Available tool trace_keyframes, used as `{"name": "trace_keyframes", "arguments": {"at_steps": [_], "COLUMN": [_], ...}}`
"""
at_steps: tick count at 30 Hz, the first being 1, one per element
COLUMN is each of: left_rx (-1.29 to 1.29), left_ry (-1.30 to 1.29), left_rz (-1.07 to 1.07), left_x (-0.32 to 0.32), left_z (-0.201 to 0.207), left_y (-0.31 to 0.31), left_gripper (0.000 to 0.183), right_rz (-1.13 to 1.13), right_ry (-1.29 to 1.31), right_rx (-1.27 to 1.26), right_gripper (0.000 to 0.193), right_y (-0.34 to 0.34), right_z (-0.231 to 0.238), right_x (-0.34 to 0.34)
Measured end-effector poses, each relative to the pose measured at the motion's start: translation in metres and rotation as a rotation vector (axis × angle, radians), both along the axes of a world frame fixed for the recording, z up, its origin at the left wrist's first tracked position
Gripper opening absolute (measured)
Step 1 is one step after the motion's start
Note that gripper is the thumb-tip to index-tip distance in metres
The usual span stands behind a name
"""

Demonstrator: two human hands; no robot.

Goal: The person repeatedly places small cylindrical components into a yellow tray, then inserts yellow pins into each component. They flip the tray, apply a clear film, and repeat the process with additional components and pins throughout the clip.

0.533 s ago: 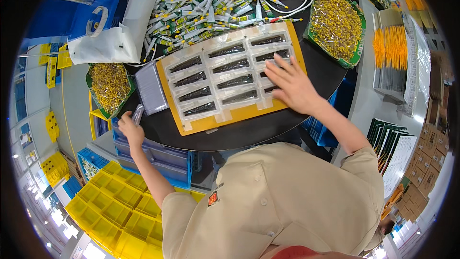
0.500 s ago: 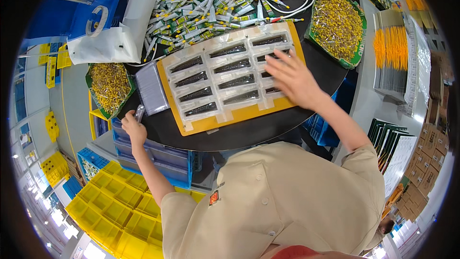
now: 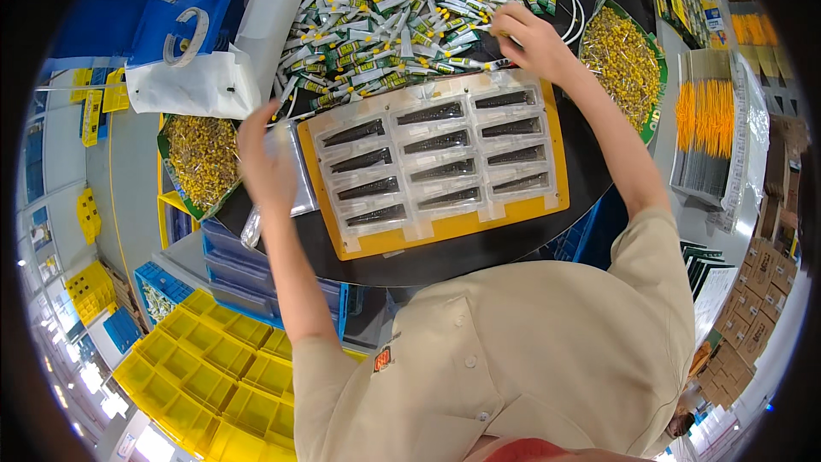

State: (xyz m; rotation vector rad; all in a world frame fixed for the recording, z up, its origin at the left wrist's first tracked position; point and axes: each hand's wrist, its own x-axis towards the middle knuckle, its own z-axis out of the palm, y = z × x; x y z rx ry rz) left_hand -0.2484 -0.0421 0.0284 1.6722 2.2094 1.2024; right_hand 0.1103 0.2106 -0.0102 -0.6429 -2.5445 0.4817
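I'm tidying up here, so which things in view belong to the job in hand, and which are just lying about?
Likely in use:
tubes, by the right hand
yellow board holding black pieces
clear plastic stack, by the left hand
perhaps both heaps of yellow bits

Likely lying about:
yellow crates
cardboard boxes

A factory workshop is indicated by heaped tubes [image 3: 410, 26] on the black table [image 3: 586, 145], yellow bins [image 3: 197, 368] to its lower left and stacked cartons [image 3: 753, 299] to its right.
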Motion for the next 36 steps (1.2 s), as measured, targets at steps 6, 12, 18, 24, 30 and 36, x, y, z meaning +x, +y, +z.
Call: {"name": "trace_keyframes", "arguments": {"at_steps": [6, 12, 18, 24, 30, 36], "left_rx": [0.071, 0.059, 0.048, -0.091, -0.089, 0.061], "left_ry": [0.076, 0.178, -0.186, -0.202, 0.040, 0.078], "left_rz": [-0.213, -0.267, -0.207, -0.332, -0.538, -0.329], "left_x": [0.070, 0.067, 0.059, 0.050, 0.044, 0.034], "left_z": [-0.050, -0.066, -0.043, -0.008, -0.029, -0.032], "left_y": [0.139, 0.170, 0.113, 0.017, -0.023, 0.023], "left_gripper": [0.032, 0.028, 0.023, 0.024, 0.025, 0.024], "right_rz": [0.025, 0.071, -0.203, -0.207, 0.038, 0.106], "right_ry": [0.091, -0.031, -0.392, -0.224, 0.049, 0.052], "right_rx": [0.170, 0.056, -0.228, -0.021, -0.508, -0.115], "right_gripper": [0.041, 0.030, 0.023, 0.026, 0.015, 0.014], "right_y": [-0.078, -0.076, -0.035, -0.050, -0.099, -0.078], "right_z": [0.019, 0.004, 0.008, 0.034, 0.024, 0.001], "right_x": [0.060, 0.043, -0.070, -0.070, -0.045, -0.087]}}
